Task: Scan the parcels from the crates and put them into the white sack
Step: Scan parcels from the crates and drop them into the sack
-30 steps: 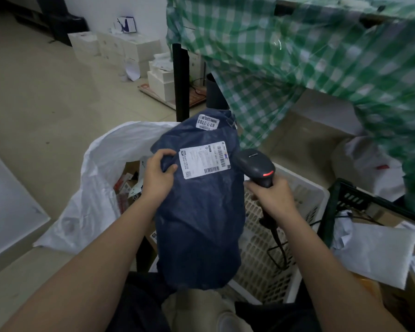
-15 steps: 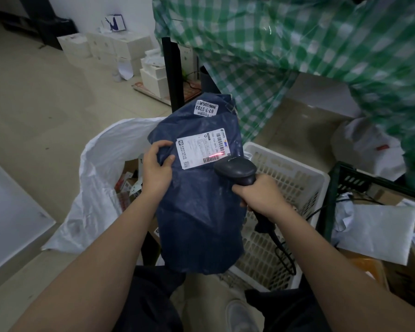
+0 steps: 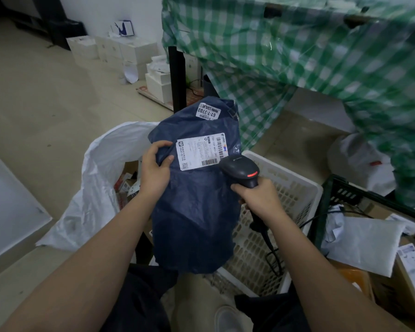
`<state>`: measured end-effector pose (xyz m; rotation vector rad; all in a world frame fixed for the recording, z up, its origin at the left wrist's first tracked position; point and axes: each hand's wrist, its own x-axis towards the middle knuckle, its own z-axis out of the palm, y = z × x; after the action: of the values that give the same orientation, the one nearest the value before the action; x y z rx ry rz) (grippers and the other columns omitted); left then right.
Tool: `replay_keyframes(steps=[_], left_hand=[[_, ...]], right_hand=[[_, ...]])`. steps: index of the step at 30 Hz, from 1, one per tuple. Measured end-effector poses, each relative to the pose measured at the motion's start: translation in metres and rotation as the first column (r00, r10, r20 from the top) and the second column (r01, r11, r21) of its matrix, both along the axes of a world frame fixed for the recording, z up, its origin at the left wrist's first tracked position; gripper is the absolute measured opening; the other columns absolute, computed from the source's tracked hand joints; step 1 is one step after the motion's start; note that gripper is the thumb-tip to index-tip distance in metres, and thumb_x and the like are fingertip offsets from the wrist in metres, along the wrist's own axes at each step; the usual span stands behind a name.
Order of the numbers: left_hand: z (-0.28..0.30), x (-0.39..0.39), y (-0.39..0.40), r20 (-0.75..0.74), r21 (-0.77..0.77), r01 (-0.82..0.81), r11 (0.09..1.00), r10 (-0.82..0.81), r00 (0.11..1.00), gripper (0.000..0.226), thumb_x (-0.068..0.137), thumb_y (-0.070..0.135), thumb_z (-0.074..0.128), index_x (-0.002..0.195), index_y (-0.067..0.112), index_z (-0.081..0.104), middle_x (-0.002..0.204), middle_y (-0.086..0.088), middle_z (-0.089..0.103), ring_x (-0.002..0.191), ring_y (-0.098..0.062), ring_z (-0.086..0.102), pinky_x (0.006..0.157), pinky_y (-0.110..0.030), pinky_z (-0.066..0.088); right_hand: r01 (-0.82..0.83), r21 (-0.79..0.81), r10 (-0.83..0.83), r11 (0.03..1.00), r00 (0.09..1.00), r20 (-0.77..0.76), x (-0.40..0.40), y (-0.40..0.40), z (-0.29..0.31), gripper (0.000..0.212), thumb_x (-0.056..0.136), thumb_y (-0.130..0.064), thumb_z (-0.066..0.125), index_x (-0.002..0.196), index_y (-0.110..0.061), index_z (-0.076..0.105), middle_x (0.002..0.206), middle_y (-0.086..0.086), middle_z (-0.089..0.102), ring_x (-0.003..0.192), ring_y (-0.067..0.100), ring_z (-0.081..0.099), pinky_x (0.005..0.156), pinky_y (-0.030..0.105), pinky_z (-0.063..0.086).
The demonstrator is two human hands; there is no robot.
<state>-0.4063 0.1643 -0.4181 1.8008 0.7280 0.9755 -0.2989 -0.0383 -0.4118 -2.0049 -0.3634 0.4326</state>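
The left hand (image 3: 153, 173) held a blue parcel (image 3: 197, 207) by its upper left edge, fingers and thumb curled round the fold, so it hung upright between the white sack (image 3: 101, 178) and the white crate (image 3: 295, 200). The right hand (image 3: 259, 200) kept a closed grip on the scanner (image 3: 241, 170), its head just beside the label (image 3: 199, 153). A dark crate (image 3: 340, 195) of parcels stood at the right.

Both bare forearms reach up from the lower corners of the frame toward its centre. The left hand (image 3: 153, 172), left of centre, pinches the dark blue parcel (image 3: 197, 212) with thumb in front and fingers curled over its edge. The right hand (image 3: 258, 200), right of centre, is wrapped around the handle of the black scanner (image 3: 240, 168).
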Motion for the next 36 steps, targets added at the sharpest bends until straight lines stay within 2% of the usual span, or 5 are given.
replay_keyframes(steps=[8,17,22,26,36], left_hand=[[0.065,-0.014,-0.01,0.123,0.154,-0.048,0.987,0.029,0.992,0.03,0.089,0.002,0.059,0.109,0.024,0.061,0.118,-0.002,0.058,0.108,0.0,0.05,0.089,0.0,0.032],[0.145,-0.031,0.003,0.147,0.441,-0.061,0.895,-0.005,0.989,0.039,0.087,-0.004,0.059,0.122,0.011,0.056,0.118,-0.01,0.05,0.1,0.008,0.041,0.091,0.001,0.027],[0.101,-0.038,0.021,-0.12,0.421,0.121,0.899,-0.077,0.99,0.072,0.087,-0.011,0.05,0.149,0.013,0.022,0.146,-0.012,0.03,0.124,-0.009,0.036,0.102,-0.016,0.029],[0.058,-0.031,0.03,-0.44,0.391,0.226,0.892,-0.034,0.897,0.073,0.094,-0.005,0.042,0.154,0.019,0.009,0.141,-0.015,0.04,0.123,-0.032,0.046,0.099,-0.044,0.042],[0.001,0.004,0.048,-0.835,0.504,0.631,0.59,0.146,0.53,0.063,0.098,0.02,0.048,0.153,0.027,0.017,0.15,-0.006,0.037,0.135,-0.026,0.036,0.105,-0.035,0.034]], right_hand=[[0.283,0.302,-0.255,0.91,0.958,-0.129,0.003,-0.011,0.028,0.021,0.08,-0.024,0.075,0.086,-0.005,0.07,0.061,0.003,0.067,0.058,0.017,0.061,0.063,0.031,0.048],[0.206,0.457,-0.213,0.866,0.976,-0.036,-0.012,0.017,0.083,0.017,0.083,-0.019,0.075,0.073,-0.022,0.061,0.068,0.002,0.066,0.067,0.018,0.064,0.074,0.038,0.05],[0.171,0.482,-0.181,0.859,0.983,-0.026,-0.013,0.034,0.083,0.014,0.083,-0.021,0.076,0.082,-0.016,0.063,0.076,0.001,0.065,0.067,0.016,0.061,0.051,0.017,0.049],[0.117,0.425,-0.125,0.898,0.992,-0.009,-0.008,0.047,0.062,0.016,0.082,-0.023,0.078,0.091,-0.016,0.066,0.08,0.0,0.067,0.074,0.017,0.062,0.071,0.036,0.052],[0.008,0.301,-0.001,0.954,1.0,-0.022,0.034,0.097,0.008,0.033,0.082,-0.017,0.077,0.11,-0.003,0.066,0.094,0.007,0.07,0.088,0.021,0.065,0.074,0.031,0.049]])
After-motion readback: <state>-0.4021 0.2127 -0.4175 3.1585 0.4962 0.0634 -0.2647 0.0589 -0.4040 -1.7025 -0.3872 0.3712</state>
